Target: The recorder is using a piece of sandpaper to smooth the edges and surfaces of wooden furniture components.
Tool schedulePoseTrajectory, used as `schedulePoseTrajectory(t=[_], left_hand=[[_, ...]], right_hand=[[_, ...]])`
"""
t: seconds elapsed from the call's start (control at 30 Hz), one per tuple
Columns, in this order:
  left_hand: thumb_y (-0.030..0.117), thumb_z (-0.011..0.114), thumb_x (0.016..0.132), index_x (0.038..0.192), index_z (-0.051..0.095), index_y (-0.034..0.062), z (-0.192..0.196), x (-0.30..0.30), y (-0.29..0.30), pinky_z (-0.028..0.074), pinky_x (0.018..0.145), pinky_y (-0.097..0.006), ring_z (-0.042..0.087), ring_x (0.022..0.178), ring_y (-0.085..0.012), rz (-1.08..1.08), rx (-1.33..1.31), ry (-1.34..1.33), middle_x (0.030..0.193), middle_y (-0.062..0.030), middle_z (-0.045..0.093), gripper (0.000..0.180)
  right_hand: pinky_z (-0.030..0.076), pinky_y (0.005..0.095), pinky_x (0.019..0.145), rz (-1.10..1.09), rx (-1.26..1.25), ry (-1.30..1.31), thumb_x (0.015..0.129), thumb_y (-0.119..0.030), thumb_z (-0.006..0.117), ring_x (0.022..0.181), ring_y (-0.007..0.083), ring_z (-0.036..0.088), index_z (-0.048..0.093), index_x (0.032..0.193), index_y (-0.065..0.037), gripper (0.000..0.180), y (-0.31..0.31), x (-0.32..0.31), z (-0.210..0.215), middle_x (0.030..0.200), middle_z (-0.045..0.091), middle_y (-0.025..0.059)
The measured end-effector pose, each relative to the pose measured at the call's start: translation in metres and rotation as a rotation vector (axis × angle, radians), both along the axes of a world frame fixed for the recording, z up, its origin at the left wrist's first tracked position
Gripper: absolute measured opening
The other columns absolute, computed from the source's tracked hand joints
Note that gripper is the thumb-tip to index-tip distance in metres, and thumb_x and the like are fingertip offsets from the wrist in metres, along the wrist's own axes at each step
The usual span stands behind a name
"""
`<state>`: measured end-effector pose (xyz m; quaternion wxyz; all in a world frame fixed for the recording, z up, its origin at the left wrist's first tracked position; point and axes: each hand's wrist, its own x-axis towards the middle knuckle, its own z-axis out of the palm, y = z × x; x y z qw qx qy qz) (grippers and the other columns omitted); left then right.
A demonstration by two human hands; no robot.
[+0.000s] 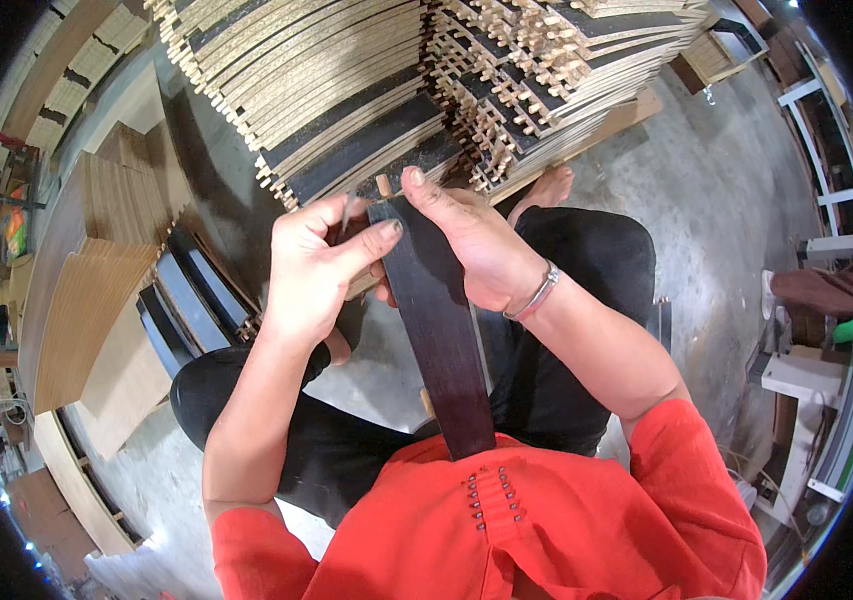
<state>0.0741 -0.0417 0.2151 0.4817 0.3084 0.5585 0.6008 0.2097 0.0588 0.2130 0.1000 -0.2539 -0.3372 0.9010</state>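
A long, narrow dark board point(436, 330) rests lengthwise against my body, its far end raised between my hands. A light wooden dowel point(383, 186) sticks out of that far end. My left hand point(321, 255) is closed at the board's left edge, thumb along the top and fingers partly hidden below. Between its thumb and forefinger shows a thin grey sliver point(348, 213), too small to identify. My right hand point(476, 240) is closed around the right side of the far end, its thumb beside the dowel and its other fingers hidden beneath. Another dowel point(427, 403) shows at the board's near left edge.
Large stacks of boards with dowelled ends point(346, 80) stand directly ahead. Curved brown panels point(96, 310) are piled at the left, beside several dark boards point(181, 300). Grey concrete floor point(646, 180) lies around my legs. A white frame point(806, 380) stands at the right.
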Motion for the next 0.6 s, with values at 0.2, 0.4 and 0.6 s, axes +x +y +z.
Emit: schedulePoseTrajectory(t=[0.2,0.4,0.6], left_hand=[[0.001,0.071,0.079,0.085,0.06,-0.0046,0.001,-0.001,0.001,0.048,0.045,-0.025,0.056,0.051,-0.0106,0.131,0.101,0.09,0.067,-0.0056,0.06,0.014],[0.001,0.073,0.077,0.086,0.063,-0.0042,0.011,-0.004,0.002,0.044,0.053,-0.022,0.054,0.057,-0.0077,0.312,0.156,0.087,0.072,-0.0046,0.063,0.015],[0.004,0.075,0.075,0.085,0.065,-0.0005,0.009,-0.015,-0.002,0.03,0.051,-0.018,0.043,0.056,-0.0023,0.357,0.132,0.011,0.072,-0.0007,0.062,0.015]], right_hand=[[0.052,0.0281,0.059,-0.033,0.169,0.144,0.09,-0.032,0.063,0.063,0.0152,0.063,0.061,0.099,-0.001,0.032,-0.002,-0.003,-0.012,0.082,0.065,0.007],[0.051,0.0271,0.06,0.058,0.259,0.089,0.08,-0.026,0.076,0.065,0.0124,0.063,0.061,0.095,0.003,0.035,-0.009,-0.002,-0.02,0.079,0.066,0.0075],[0.053,0.0285,0.07,0.115,0.21,0.071,0.079,-0.013,0.075,0.074,0.0172,0.066,0.056,0.104,0.002,0.035,-0.016,-0.002,-0.025,0.084,0.067,0.0108]])
